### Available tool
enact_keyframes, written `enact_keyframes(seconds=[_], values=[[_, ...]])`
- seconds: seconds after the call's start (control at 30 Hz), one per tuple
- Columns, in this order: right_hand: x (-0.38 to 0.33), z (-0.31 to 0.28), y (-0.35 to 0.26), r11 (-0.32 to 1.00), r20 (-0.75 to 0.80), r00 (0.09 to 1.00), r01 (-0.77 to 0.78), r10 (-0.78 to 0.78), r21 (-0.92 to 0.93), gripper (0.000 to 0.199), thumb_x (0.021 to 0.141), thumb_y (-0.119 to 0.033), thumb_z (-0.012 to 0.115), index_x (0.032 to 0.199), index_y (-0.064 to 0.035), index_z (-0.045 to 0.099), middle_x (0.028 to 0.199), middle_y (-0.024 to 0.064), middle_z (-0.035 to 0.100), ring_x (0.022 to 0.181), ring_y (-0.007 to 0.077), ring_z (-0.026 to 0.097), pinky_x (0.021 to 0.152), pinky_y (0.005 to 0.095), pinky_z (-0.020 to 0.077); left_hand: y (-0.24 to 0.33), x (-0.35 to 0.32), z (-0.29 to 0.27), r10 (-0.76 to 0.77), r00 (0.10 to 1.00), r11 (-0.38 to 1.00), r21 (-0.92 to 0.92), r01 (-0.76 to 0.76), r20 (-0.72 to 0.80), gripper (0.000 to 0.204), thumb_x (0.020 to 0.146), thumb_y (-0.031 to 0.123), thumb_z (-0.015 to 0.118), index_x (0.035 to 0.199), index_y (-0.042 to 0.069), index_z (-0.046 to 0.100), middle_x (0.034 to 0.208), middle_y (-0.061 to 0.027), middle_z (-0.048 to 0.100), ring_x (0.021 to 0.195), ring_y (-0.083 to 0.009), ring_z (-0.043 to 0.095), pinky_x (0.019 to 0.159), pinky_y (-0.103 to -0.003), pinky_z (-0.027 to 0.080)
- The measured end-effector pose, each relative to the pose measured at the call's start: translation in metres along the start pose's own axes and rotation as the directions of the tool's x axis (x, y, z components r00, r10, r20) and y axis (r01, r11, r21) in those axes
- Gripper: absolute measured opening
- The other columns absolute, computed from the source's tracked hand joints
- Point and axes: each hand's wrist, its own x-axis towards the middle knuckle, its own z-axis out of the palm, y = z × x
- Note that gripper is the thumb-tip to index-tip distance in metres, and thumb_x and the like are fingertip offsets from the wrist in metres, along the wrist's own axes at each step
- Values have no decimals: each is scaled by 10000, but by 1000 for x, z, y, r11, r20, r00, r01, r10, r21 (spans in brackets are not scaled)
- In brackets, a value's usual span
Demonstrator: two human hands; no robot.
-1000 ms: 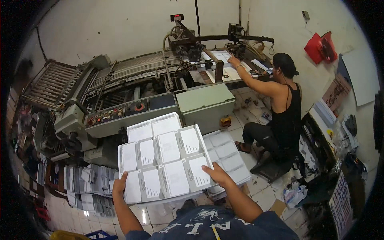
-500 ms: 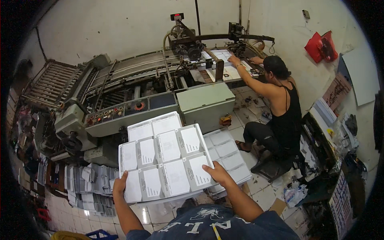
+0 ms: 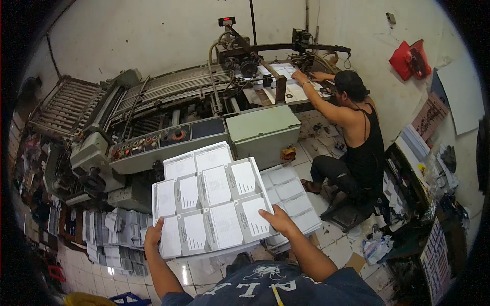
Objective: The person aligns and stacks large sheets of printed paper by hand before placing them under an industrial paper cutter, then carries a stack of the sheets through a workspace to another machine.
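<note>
A stack of large printed sheets [image 3: 219, 206], white with grey panels, is held up in front of my body. My left hand [image 3: 154, 232] grips its near left edge, thumb on top. At the right edge my right hand [image 3: 277, 220] clasps it the same way, the fingers hidden underneath. Just beyond, a second pile of printed sheets [image 3: 196, 159] shows from under or behind the held stack; whether they touch I cannot tell. To the right, lower down, lies another pile of similar sheets [image 3: 293, 196].
A long grey-green machine [image 3: 173, 140] with a button panel spans the far side. At its right end a seated person [image 3: 357, 132] reaches onto sheets on the feed table. Bundles of paper [image 3: 115, 239] stand on the tiled floor at left. Plastic bags [image 3: 376, 248] and scraps lie right.
The held stack and both my hands have barely moved. The other person's far hand has shifted slightly left over the sheets on the machine.
</note>
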Motion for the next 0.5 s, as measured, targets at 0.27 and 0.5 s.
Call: enact_keyframes(seconds=[0.27,0.5], values=[[1,2,3,999,-3,999,35,-35,17,585,912,-330,676,1278,94,508,1156,195,649,1037,244,630,893,338,497,-3,2,1,-24,1000,999,-45,24,3,882,814,692,626,1107,-140,641,1030,-239,685,982,-298,649,870,-384,491],[4,-1,9,998,5,999,50,-50,43,566,912,-323,676,1280,77,518,1153,185,653,1031,242,632,892,341,495,15,-12,1,-9,1000,999,-41,8,-14,884,821,675,631,1119,-157,627,1055,-247,677,996,-296,644,881,-382,488]])
